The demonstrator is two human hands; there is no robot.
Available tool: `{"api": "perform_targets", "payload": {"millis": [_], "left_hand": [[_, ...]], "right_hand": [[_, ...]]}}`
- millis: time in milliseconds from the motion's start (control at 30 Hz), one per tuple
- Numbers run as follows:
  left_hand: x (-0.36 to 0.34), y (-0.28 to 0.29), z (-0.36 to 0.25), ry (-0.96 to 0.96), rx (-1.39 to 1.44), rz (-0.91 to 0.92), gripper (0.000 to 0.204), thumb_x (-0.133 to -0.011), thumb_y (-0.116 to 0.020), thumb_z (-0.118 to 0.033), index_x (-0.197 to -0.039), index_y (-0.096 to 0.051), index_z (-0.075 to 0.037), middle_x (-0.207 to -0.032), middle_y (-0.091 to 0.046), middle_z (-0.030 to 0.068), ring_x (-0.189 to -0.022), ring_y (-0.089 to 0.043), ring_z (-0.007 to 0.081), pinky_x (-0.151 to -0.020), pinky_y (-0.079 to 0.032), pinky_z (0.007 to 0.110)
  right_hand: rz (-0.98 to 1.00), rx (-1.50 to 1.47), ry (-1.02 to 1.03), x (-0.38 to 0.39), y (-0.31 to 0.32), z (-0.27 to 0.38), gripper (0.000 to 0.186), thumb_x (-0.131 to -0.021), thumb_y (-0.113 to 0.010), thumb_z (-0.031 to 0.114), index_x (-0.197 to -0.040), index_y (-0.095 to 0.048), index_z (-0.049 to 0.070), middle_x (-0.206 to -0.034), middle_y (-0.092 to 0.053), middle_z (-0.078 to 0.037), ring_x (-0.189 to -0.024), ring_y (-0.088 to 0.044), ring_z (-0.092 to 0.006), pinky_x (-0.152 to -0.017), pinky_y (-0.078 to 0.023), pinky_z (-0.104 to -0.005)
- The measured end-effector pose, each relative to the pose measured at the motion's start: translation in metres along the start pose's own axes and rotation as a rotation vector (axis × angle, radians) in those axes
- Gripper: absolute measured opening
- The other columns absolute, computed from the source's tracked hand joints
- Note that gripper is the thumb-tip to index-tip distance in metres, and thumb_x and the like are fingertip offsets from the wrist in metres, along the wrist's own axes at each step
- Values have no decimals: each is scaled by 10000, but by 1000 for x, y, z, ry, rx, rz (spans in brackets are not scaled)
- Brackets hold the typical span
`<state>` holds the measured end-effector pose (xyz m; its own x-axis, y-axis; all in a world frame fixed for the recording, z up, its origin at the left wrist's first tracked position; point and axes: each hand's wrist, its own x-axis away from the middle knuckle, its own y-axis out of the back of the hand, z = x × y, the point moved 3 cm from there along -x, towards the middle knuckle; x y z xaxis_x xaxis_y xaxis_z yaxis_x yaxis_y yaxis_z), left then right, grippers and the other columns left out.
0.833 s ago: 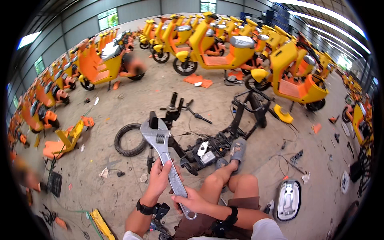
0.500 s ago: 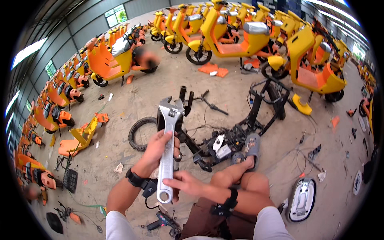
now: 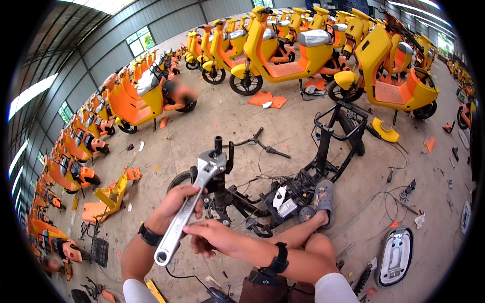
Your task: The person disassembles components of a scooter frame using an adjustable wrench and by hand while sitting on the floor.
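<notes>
My left hand (image 3: 177, 202) is closed round a large silver adjustable wrench (image 3: 184, 207). My right hand (image 3: 212, 240) is beside the handle's lower part, one digit touching it, the others loosely curled and apart below. The wrench head overlaps the upright black steering tube (image 3: 218, 143) of a stripped scooter frame (image 3: 328, 146); whether the jaws touch it is unclear. A tire (image 3: 177, 179) lies behind, partly hidden. My grey clog (image 3: 323, 202) rests by the frame's battery area.
Yellow scooters (image 3: 280, 68) stand in rows behind and left. A loose body panel (image 3: 108, 202) lies left, a detached handlebar (image 3: 268, 149) behind the frame, a yellow fender (image 3: 385, 131) and seat base (image 3: 394, 255) right, with scattered cables (image 3: 399, 197).
The wrench has moved left relative to my legs and tilted, its handle end down-left and head up-right against the tube. Both hands moved with it; my right hand's grip looks looser.
</notes>
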<state>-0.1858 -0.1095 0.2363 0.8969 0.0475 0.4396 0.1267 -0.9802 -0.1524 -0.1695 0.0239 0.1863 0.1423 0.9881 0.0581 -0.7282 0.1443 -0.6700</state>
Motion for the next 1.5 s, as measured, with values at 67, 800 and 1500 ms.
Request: {"api": "perform_targets", "payload": {"millis": [67, 800, 1500], "left_hand": [[-4, 6, -3, 9, 47, 26, 276, -975, -440, -178, -1120, -516, 44, -595, -570, 104, -458, -540, 211, -473, -473, 311], [76, -86, 52, -1469, -776, -373, 473, -959, -409, -454, -857, -681, -81, -1070, -672, 144, -1198, -498, 393, -1107, -138, 613], [20, -209, 58, -1819, -811, -137, 205, -677, -687, -112, -602, -504, -53, -559, -424, 51, -491, -465, 223, -502, -405, 323]], "right_hand": [[16, -21, -17, -3, -7, 6, 357, -954, -520, 372, -1037, -588, 31, -647, -620, -58, -413, -528, -104, -354, -342, -220], [-528, -23, 401, 32, 20, 13, 397, -949, -499, 372, -764, -624, 43, -560, -487, 43, -435, -418, -48, -391, -273, -228], [238, -202, 350, 57, 101, 44, 769, -930, -417, 524, -1405, -301, -69, -851, -582, -120, -622, -586, -164, -522, -487, -255]]}}
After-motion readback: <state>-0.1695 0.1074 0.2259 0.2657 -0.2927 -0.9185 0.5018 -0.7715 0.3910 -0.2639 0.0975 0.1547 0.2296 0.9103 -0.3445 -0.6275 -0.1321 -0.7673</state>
